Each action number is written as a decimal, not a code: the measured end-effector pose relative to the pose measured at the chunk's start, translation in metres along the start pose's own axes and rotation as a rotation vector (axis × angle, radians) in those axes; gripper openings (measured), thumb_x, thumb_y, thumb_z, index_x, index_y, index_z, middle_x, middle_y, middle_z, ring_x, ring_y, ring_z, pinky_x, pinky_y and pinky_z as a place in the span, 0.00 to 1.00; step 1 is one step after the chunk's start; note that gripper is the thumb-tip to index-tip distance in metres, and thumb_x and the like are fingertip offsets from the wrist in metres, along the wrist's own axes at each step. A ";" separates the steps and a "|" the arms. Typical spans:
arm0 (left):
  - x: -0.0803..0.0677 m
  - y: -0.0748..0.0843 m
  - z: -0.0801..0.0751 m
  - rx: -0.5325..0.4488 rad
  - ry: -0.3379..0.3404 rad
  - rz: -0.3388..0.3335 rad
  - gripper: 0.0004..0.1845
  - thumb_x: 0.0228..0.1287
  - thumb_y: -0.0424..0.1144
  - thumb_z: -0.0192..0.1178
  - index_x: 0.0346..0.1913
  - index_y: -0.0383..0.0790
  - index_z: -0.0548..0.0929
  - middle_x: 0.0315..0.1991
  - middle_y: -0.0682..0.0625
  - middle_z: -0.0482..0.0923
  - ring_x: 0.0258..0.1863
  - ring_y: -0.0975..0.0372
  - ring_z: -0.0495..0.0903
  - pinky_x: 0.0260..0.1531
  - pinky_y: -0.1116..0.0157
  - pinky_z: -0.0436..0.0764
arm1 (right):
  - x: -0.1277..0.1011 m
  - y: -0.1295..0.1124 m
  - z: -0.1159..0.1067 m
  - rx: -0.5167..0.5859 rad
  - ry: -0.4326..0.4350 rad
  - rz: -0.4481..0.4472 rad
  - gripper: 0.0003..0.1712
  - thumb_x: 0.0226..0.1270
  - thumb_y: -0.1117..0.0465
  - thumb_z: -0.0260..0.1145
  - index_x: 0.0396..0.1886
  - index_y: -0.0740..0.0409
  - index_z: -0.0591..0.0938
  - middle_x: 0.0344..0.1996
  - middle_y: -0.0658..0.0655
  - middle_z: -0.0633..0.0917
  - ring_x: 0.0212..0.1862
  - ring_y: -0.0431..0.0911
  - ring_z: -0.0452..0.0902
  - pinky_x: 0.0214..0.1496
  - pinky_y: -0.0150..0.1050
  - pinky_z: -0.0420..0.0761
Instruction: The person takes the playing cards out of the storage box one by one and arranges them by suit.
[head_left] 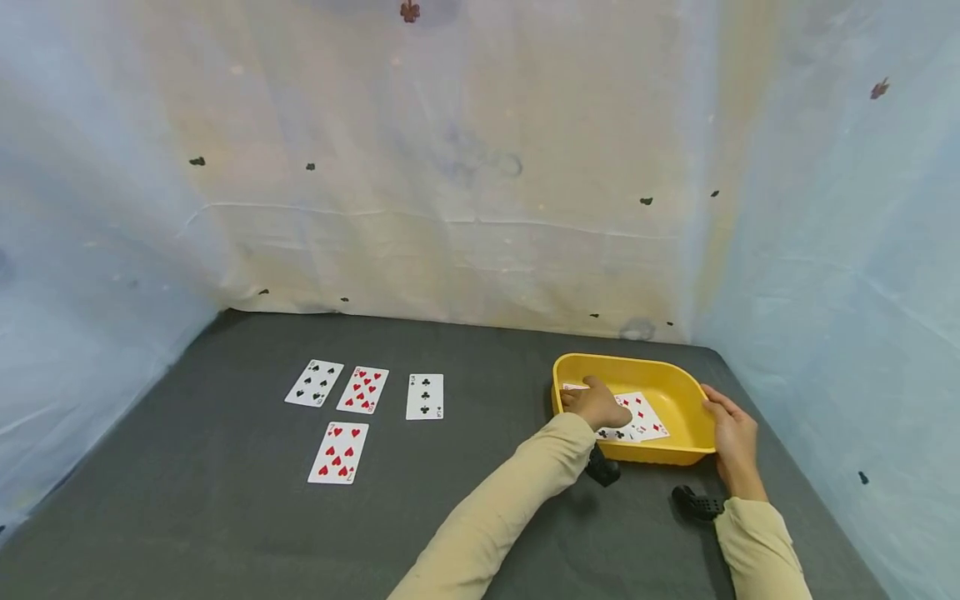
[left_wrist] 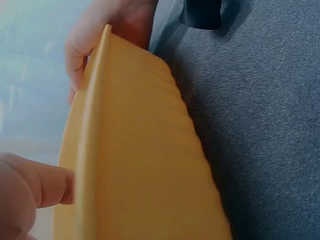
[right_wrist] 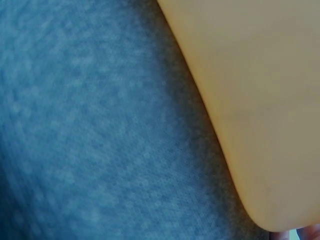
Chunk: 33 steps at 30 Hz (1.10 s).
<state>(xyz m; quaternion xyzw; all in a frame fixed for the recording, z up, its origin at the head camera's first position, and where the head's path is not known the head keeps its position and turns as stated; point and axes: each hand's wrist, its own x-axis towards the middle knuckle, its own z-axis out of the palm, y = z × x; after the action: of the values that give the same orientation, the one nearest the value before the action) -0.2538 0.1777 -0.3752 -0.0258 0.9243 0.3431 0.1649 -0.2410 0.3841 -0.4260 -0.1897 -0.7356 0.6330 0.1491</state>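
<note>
Yellow tray [head_left: 678, 408]: plastic by its look, smooth, with a soft sheen along the rim and a gently rippled outer wall
Cards in the tray [head_left: 643, 414]: printed paper or card stock, flat and smooth
Cards on the bench [head_left: 338, 452]: same smooth printed stock, white-faced
Bench cover [head_left: 225, 508]: dark cloth, matt, fine rough weave up close
Backdrop [head_left: 450, 258]: thin sheeting, cloth or plastic unclear, creased, blotchy, with a faint sheen
Sleeves [head_left: 510, 500]: soft matt cloth, wrinkled
Wrist devices [head_left: 697, 504]: black, plastic-looking
</note>
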 end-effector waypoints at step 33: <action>0.024 -0.009 0.027 0.316 0.244 0.097 0.18 0.58 0.43 0.67 0.49 0.46 0.75 0.42 0.44 0.69 0.47 0.52 0.65 0.52 0.58 0.63 | 0.000 0.000 0.001 -0.028 -0.003 0.001 0.25 0.77 0.55 0.53 0.69 0.59 0.71 0.65 0.54 0.71 0.45 0.32 0.72 0.38 0.23 0.75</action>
<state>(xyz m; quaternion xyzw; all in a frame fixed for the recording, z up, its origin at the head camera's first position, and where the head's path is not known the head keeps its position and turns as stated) -0.2676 0.1900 -0.4076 0.0037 0.9799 0.1958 0.0370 -0.2414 0.3833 -0.4259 -0.1912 -0.7446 0.6228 0.1451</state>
